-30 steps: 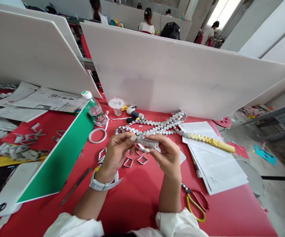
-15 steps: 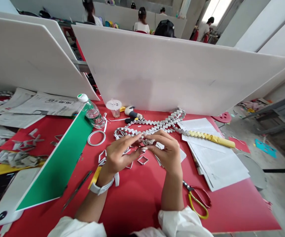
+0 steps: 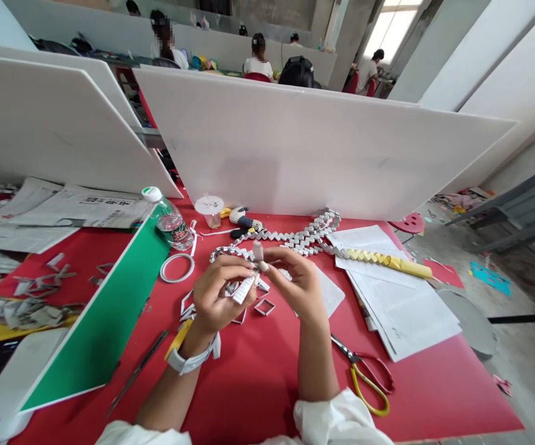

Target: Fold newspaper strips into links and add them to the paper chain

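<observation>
1. Folded newspaper strip point(image 3: 248, 279) held in the air between both hands, above the red surface point(image 3: 258, 377) and just in front of the zigzag paper chain point(image 3: 295, 238).
2. Left hand point(image 3: 219, 296): grip closed on the lower end of the strip, thumb and fingertips pinching it flat.
3. Right hand point(image 3: 295, 284): grip closed on the upper end, pinched where the strip bends upward into a short stub.
4. Likely very light and thin; stiff along the folded layers, yet soft enough to crease at a pinch. Probably prone to springing open if released, so best pinched right at the crease.
5. Fragile in the sense of tearing or crumpling under a hard squeeze; dry paper, not slippery, so a light pinch by the tips should hold.
6. Best taken by the flat faces near each end, leaving the bend free between the 2 grips.
7. Small folded paper links point(image 3: 264, 306) lying on the surface just below the hands, apart from the strip.
8. Yellow-handled scissors point(image 3: 364, 377) to the right of the right forearm, untouched; white tape ring point(image 3: 177, 267) to the left, near a plastic bottle point(image 3: 168, 219).
9. Stack of white sheets point(image 3: 401, 309) at the right, with a yellow folded chain point(image 3: 388, 261) lying across it; green board point(image 3: 105, 321) leaning at the left.
10. White wristband point(image 3: 188, 361) on the left wrist.
</observation>
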{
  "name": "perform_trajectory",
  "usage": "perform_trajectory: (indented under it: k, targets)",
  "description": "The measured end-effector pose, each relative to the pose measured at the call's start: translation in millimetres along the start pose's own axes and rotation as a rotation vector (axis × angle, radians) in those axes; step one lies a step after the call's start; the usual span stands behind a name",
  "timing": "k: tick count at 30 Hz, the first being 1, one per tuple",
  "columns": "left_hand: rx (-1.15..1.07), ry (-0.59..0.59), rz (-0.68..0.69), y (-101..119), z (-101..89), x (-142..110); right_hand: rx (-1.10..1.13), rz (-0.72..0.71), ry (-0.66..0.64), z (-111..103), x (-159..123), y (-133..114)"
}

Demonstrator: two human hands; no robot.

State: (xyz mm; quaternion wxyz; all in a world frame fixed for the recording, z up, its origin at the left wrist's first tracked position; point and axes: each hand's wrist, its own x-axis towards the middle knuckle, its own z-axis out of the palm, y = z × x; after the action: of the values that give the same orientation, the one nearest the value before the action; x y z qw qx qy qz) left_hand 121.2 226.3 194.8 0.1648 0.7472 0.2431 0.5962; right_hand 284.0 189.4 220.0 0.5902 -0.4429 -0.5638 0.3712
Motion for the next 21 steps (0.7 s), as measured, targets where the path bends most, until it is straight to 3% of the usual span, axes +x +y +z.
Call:
perform_trajectory:
  k: [8,14,21]
  targets:
    - [0.041,-0.234,0.207,-4.9,-14.7,5.8,0.046,0.046,0.044,-0.8,0.8,5.1]
    - [0.021,-0.383,0.132,-8.4,-26.9,3.7,0.07,0.104,0.079,4.3,0.4,14.9]
    - [-0.103,-0.448,0.026,-4.4,-33.3,4.2,0.153,0.1,0.067,23.3,0.6,14.6]
